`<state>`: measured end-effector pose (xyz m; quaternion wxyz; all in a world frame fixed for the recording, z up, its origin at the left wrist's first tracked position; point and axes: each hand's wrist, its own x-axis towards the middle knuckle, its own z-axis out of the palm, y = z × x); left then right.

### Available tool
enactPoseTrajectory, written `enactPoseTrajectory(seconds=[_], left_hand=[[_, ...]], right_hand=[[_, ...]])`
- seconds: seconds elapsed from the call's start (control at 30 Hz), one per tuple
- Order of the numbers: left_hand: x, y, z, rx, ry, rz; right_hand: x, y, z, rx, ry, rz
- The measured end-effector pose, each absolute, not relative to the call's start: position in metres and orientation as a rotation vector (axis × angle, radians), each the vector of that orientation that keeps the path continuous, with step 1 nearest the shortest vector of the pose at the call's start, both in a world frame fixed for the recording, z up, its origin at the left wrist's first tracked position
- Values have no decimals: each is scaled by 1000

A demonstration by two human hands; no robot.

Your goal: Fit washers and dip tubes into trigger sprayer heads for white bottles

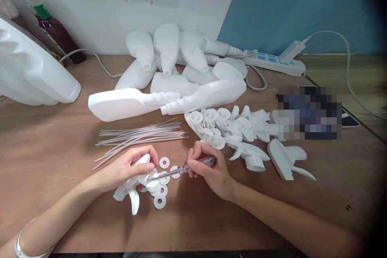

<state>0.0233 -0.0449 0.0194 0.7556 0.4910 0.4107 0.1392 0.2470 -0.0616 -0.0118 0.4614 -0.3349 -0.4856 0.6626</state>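
My left hand (130,167) is closed around a white trigger spray head (133,195), its round collar turned to the right. In my right hand (210,171) is a screwdriver (203,163) with a clear handle, gripped between thumb and fingers. The screwdriver's metal shaft points left, its tip at the collar opening; how deep the tip sits I cannot tell. Several flat white ring washers (159,200) lie on the table just right of the spray head, partly overlapping beneath the shaft.
Thin clear tubes (139,137) lie bundled behind my left hand. More white spray heads (229,125) are heaped to the right. White bottles (127,104) pile up at the back. A power strip (269,61), a dark bottle (57,32) and large white containers (33,68) flank them.
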Motion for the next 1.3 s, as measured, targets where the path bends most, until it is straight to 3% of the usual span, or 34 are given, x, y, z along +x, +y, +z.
enactPoseTrajectory(seconds=[0.3,0.7,1.1,1.3], left_hand=[[24,-47,26,1203,955,360],[11,-48,32,2089,1112,567],[6,-33,29,1182,1309,1081],[2,-33,19,1052,1252,1099]], right_hand=[[248,-64,-12,-807,-1205,1549],[247,-71,-7,-895,-1479,1296],[242,-72,-6,-1031,-1585,1163],[239,-71,-8,-1099,-1551,1230]])
